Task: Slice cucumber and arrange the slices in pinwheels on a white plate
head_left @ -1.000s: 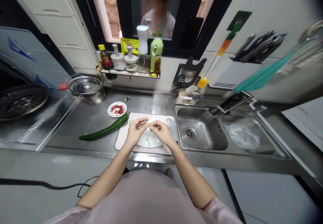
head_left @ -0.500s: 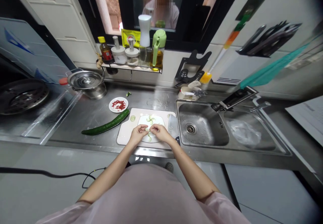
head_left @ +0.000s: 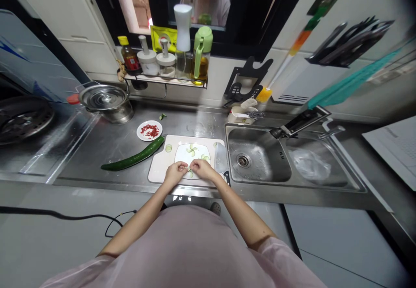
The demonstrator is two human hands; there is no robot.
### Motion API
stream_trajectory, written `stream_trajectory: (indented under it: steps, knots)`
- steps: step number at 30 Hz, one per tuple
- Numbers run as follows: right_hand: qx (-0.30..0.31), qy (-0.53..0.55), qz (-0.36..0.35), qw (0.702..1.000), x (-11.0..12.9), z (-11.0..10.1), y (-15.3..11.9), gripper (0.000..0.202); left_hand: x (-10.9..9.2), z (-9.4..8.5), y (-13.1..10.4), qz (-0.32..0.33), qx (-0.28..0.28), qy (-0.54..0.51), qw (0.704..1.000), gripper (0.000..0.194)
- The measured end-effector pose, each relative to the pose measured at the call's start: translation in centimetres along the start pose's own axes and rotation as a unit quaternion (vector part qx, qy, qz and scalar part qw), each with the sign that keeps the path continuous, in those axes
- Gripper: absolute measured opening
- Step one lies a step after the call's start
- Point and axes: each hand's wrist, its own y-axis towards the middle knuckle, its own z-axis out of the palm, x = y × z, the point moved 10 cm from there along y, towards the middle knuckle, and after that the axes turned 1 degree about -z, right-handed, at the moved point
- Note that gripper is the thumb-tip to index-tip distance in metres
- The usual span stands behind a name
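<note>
My left hand [head_left: 176,172] and my right hand [head_left: 202,169] meet over the near part of a white plate [head_left: 180,153], thumbs and fingertips pinched together. A small pale-green cucumber slice [head_left: 189,168] shows between the fingertips, partly hidden by them. Thin cucumber slices [head_left: 192,150] lie on the plate in a curved, fanned pattern, with more beside my right hand. The plate rests on a pale cutting board [head_left: 157,166]. At the board's right lies a knife [head_left: 221,158] with a dark handle. Another round cucumber piece [head_left: 168,148] sits on the board's left.
A long whole cucumber [head_left: 133,160] lies left of the board. Behind it stands a small dish [head_left: 140,136] of chopped red bits. A steel pot [head_left: 115,111] is farther left, a double sink [head_left: 260,179] to the right. Seasoning bottles fill a wall rack [head_left: 165,80].
The view has shifted slightly, so the counter sits a little higher and left. Both hands stay pinched close together over the plate's near part; the right hand uncovers slices on the plate's right.
</note>
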Motion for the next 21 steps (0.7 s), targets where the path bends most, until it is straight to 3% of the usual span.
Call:
stream_trajectory:
  steps: [9,21]
  knots:
    - [0.005,-0.014,0.025,1.000,-1.1,0.5,-0.1,0.007,-0.7,0.1,-0.7,-0.001,0.003,0.099,0.995,0.019]
    - [0.023,-0.050,0.033,0.998,-0.8,0.7,-0.3,0.010,-1.8,0.4,-1.1,0.014,0.012,0.165,0.986,0.019]
